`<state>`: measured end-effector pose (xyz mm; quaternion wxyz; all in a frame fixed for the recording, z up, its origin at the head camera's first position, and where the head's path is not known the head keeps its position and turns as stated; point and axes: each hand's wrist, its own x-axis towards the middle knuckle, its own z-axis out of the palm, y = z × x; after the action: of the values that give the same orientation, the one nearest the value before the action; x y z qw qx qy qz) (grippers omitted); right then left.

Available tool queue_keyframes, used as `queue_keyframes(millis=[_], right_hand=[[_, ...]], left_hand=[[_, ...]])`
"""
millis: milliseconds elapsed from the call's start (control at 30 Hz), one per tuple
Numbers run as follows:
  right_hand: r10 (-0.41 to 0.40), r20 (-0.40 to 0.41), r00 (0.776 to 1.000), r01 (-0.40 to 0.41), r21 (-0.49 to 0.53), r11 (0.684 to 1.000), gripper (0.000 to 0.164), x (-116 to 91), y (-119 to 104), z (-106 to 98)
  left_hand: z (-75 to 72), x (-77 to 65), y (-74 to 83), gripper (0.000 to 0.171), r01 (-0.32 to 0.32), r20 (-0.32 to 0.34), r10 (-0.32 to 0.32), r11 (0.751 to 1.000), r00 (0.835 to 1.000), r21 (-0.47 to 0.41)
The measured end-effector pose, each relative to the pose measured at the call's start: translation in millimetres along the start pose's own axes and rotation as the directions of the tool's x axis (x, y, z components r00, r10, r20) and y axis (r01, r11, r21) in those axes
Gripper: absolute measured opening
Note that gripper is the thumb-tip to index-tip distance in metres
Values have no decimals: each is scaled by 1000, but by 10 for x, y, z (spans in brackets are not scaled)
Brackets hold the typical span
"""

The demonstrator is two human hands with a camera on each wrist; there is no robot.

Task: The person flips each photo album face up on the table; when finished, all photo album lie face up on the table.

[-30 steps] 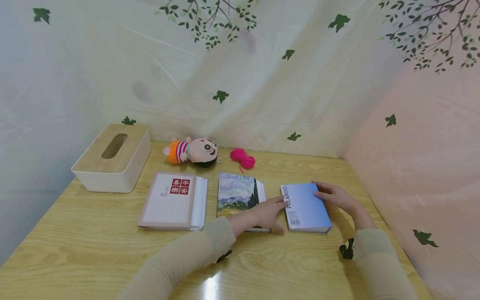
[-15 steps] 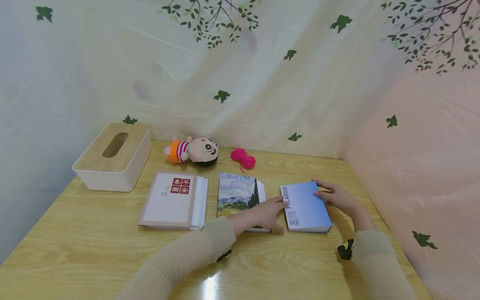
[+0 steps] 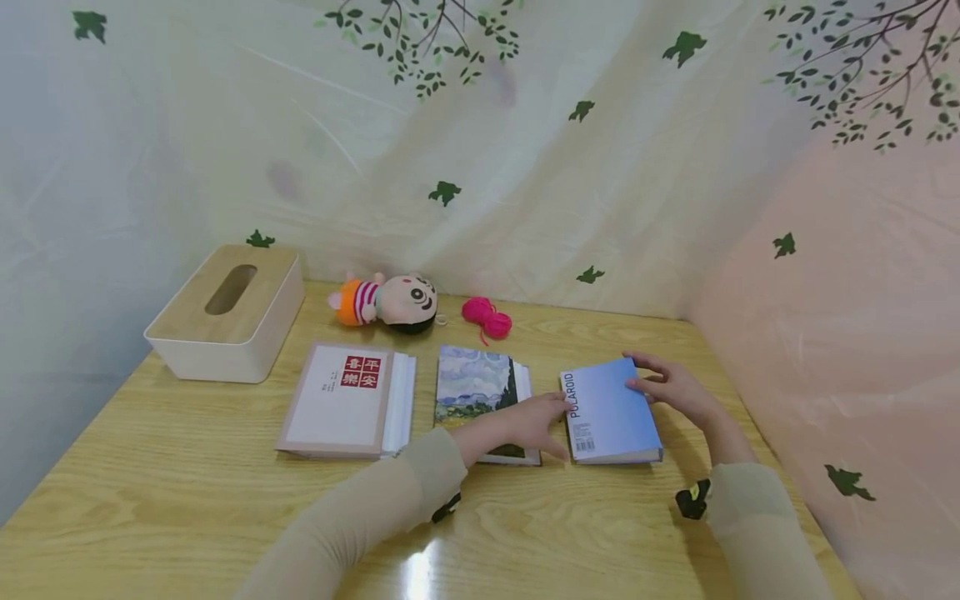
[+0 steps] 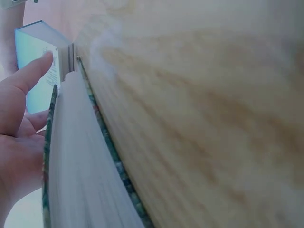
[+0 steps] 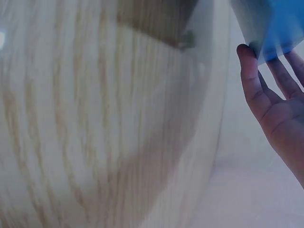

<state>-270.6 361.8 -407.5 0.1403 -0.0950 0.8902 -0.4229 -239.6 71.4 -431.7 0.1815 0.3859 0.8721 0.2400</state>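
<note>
A thick blue book marked POLAROID (image 3: 611, 412) lies at the right of the table, its far edge tipped up a little. My right hand (image 3: 678, 396) pinches its far right corner between thumb and fingers, also seen on the blue book (image 5: 285, 28) in the right wrist view. On the other side, my left hand (image 3: 528, 425) touches the lettered edge with extended fingertips. The left forearm and hand cross over a book with a painted landscape cover (image 3: 472, 383), hiding part of it. In the left wrist view this landscape book (image 4: 80, 156) shows its page block close beside the hand.
A pale book with red character squares (image 3: 341, 400) lies left of the landscape book. Behind are a tissue box (image 3: 225, 325), a plush doll (image 3: 386, 302) and pink yarn (image 3: 487, 318). A printed curtain (image 3: 510, 167) hangs along the back and right side.
The blue book's far edge has risen slightly, and my right hand has gone up with it. My left hand has shifted a little to the left, fingertips still at the book's edge.
</note>
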Motion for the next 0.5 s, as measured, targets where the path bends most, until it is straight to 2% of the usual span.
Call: queue_keyframes(millis=[233, 500], right_hand=[[3, -18, 1000, -3, -7, 1000, 66, -26, -141, 30], [-27, -28, 999, 25, -59, 998, 64, -39, -308, 60]], left_hand=[[61, 27, 6, 71, -7, -78, 11, 999, 997, 54], [49, 31, 3, 65, -49, -117, 45, 998, 992, -32]])
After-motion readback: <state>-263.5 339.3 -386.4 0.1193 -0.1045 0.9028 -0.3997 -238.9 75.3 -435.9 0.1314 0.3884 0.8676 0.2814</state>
